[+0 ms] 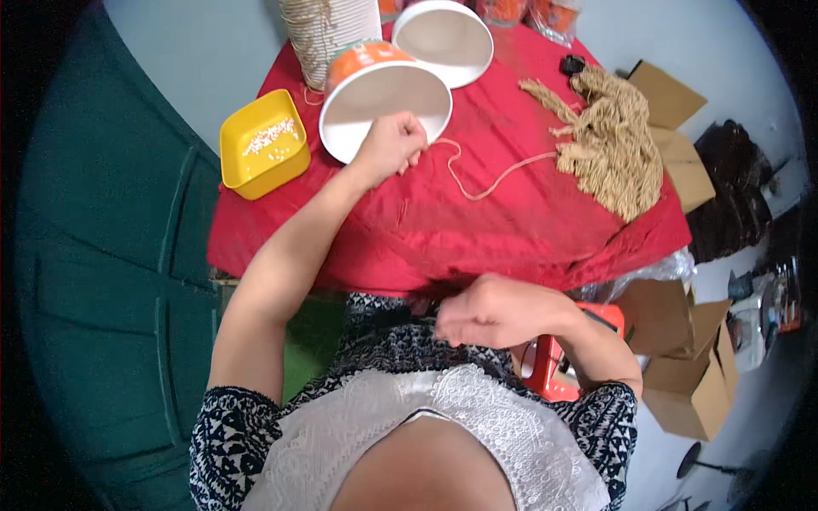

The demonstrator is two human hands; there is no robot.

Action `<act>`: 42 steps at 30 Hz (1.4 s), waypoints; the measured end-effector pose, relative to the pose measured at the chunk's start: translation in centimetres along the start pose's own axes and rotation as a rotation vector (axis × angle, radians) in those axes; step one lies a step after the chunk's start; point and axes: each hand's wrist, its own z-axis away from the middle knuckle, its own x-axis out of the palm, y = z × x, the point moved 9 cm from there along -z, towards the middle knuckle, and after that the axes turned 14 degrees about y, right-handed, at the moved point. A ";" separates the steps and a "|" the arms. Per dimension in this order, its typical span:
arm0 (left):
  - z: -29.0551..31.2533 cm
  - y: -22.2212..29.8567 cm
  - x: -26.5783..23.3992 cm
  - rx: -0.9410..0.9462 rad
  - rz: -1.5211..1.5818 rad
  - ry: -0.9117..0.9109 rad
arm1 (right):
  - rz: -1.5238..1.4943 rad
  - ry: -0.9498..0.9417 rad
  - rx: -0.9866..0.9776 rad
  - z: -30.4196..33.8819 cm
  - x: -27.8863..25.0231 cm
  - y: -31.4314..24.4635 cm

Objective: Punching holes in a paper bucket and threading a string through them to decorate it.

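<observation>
A round-ended table (pixel 511 247) under a red cloth stands before a pale wall, with one dark green door (pixel 94 324) at the left. On it are two white tubs (pixel 383 94) tipped on their sides, mouths toward the person; the nearer has an orange outer side whose pale markings are not clear enough to read. One yellow container (pixel 264 180) holds many small pale pellets (pixel 271 136), too many to count. One tall spool (pixel 332 34) of cord stands behind, and one heap of tan cord (pixel 618 149) lies at the right beside one small black object (pixel 573 65). A single thin strand (pixel 479 198) runs curving across the cloth from the heap to the left hand (pixel 394 146), whose closed fingers pinch its end in front of the nearer tub's mouth. The right hand (pixel 490 313), blurred, is curled near the table's front edge; whether it grips anything I cannot tell.
</observation>
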 end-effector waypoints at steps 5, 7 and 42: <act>0.3 0.5 -0.1 -0.022 0.010 -0.005 | 0.061 0.750 0.054 -4.1 -13.4 -1.5; 0.2 -0.1 -0.6 -0.061 -0.004 0.018 | 0.138 0.900 0.152 -5.9 -16.7 0.3; 2.5 0.7 -2.3 -0.259 0.121 0.068 | 0.264 0.808 0.150 -10.2 -14.2 6.5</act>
